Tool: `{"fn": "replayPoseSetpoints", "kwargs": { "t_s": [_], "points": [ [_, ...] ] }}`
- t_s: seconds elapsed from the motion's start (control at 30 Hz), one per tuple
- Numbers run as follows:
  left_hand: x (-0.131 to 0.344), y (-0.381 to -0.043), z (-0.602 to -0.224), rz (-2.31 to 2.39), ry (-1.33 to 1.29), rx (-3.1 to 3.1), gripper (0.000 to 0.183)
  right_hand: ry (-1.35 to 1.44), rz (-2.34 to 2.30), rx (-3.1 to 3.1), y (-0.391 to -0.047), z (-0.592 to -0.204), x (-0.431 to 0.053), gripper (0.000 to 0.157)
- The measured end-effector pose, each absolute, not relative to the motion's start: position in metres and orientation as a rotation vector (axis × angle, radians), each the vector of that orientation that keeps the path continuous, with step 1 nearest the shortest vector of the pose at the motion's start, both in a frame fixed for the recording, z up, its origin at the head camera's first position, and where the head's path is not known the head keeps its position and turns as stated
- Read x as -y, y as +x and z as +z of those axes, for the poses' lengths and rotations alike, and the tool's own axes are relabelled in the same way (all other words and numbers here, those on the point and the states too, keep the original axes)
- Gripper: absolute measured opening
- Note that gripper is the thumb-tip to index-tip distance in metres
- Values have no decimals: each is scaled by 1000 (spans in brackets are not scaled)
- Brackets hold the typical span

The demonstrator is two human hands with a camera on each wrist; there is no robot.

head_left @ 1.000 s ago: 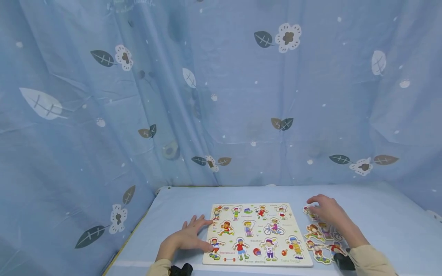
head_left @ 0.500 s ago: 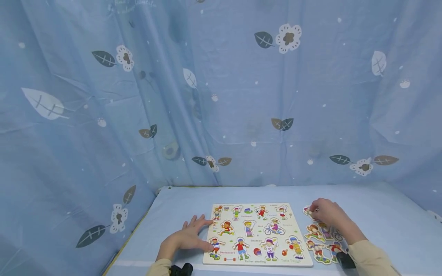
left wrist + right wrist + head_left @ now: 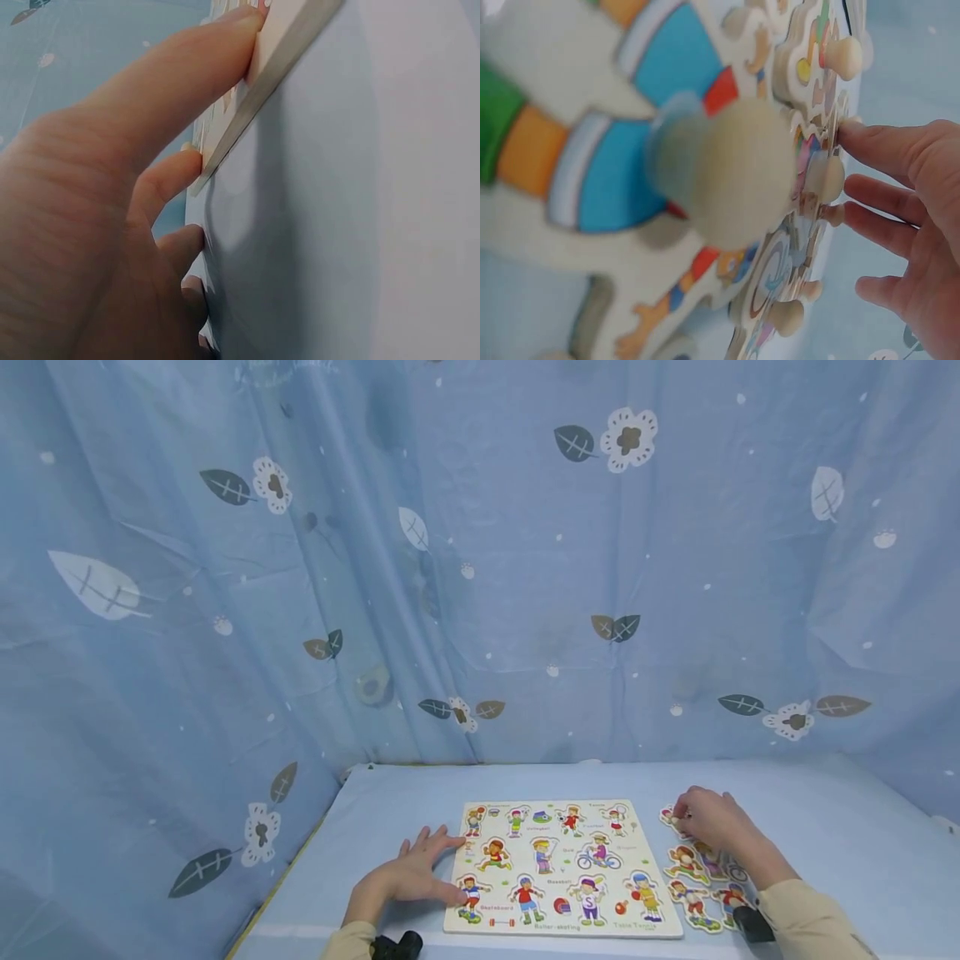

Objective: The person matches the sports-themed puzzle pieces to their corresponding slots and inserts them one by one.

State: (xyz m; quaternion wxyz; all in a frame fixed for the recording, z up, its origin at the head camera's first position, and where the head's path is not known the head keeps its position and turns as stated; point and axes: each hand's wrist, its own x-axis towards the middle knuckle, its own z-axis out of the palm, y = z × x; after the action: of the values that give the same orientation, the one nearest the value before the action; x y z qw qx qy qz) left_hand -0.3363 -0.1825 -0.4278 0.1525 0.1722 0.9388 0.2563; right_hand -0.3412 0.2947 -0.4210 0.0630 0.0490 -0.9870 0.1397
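A pale puzzle board (image 3: pixel 637 858) printed with sporty figures lies flat on the table. My left hand (image 3: pixel 412 870) rests at its left side, fingers spread and thumb on its surface; in the left wrist view the thumb (image 3: pixel 187 71) lies over the board's edge (image 3: pixel 259 94). To the right of the board, my right hand (image 3: pixel 712 818) pinches the knob of a figure-shaped puzzle piece (image 3: pixel 667 816), the farthest of a group. The hand covers much of this piece. Seen from the right wrist, the thumb (image 3: pixel 881 146) is right at a small knob (image 3: pixel 853 120).
Several other knobbed puzzle pieces lie close together under and in front of my right hand, among them a runner (image 3: pixel 686 864) and a skateboarder (image 3: pixel 695 907). A pale blue cloth covers the table (image 3: pixel 810 810). A patterned blue curtain (image 3: pixel 525 568) hangs behind and at the left.
My right hand has lowered slightly, its fingers drawing together on the far puzzle piece. The left hand has stayed in place at the board's edge.
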Motion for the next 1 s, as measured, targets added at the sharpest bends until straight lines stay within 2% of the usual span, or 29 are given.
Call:
{"fn": "replayPoseSetpoints", "kwargs": {
  "t_s": [0.5,1.0],
  "points": [
    [183,-334,-426,768,500,-2682,86,213,425,2923,-340,-404,-275,4],
    [182,-333,-424,765,498,-2673,86,330,438,2874,-355,-400,-238,7]
  ]
}}
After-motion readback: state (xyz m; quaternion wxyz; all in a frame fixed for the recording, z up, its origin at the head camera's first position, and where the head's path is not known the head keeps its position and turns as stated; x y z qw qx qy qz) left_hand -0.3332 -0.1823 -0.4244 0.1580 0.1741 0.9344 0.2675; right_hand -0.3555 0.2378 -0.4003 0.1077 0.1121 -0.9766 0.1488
